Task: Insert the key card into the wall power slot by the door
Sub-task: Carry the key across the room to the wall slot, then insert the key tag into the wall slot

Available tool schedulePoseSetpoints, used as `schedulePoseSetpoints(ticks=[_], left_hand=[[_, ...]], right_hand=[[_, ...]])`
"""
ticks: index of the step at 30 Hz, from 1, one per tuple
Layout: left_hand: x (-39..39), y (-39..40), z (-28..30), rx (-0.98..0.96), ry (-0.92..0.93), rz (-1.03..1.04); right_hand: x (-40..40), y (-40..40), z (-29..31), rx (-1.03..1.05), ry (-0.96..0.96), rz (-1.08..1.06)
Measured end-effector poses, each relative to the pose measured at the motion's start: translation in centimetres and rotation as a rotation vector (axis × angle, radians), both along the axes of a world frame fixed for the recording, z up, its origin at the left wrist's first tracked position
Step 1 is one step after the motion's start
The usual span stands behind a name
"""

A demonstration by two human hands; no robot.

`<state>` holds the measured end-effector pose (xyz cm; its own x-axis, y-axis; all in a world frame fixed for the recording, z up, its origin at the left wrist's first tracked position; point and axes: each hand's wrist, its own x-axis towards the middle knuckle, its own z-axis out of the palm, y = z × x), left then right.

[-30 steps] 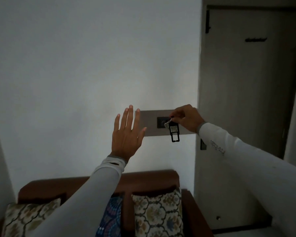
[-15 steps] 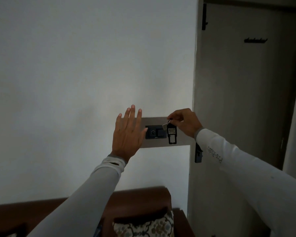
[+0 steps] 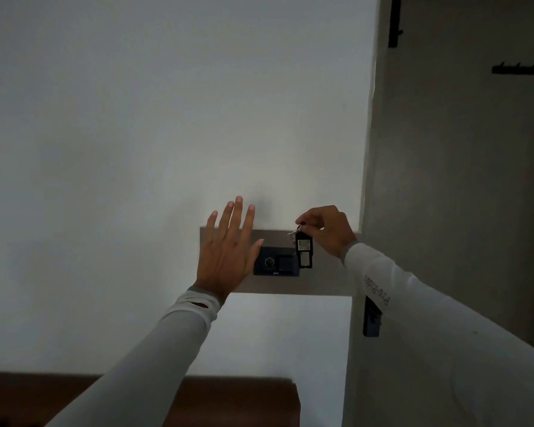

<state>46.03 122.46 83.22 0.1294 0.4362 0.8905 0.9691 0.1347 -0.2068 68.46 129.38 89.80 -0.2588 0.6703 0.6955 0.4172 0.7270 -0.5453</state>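
A black key card tag point(image 3: 304, 249) hangs on a ring with a small metal key, pinched from above by my right hand point(image 3: 327, 231). It dangles right in front of the right end of a black wall unit point(image 3: 275, 265) with a round dial, set in a grey-brown wall plate point(image 3: 321, 282). I cannot tell whether the card sits in a slot. My left hand point(image 3: 227, 252) is raised flat with fingers spread over the plate's left end, its thumb near the unit, holding nothing.
A door point(image 3: 463, 180) stands to the right with a dark hook rail point(image 3: 520, 68) high up and a black hinge point(image 3: 371, 318) by the frame. The brown sofa back point(image 3: 238, 399) lies below. The room is dim.
The view has tilted up, so the sofa cushions have dropped out of sight. My right hand has brought the key card down closer against the black unit. My left hand stays raised and spread.
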Motion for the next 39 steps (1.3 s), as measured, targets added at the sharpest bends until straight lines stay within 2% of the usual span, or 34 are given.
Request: schedulePoseSetpoints(ticks=[10, 25, 31, 39], left_hand=[[-2.5, 8.3, 0.8, -0.001, -0.004, 0.058], [-6.9, 23.4, -2.4, -0.037, -0.010, 0.008], [-7.6, 27.4, -5.0, -0.001, -0.068, 0.030], [-7.8, 27.9, -5.3, 0.027, -0.069, 0.019]], right_hand=[[-2.4, 9.7, 0.3, -0.011, 0.061, 0.078], [-6.8, 21.2, -5.6, -0.026, 0.059, 0.100], [-6.5, 23.3, -7.2, -0.003, 0.085, 0.127], [-6.9, 23.3, -7.8, 0.111, 0.090, 0.063]])
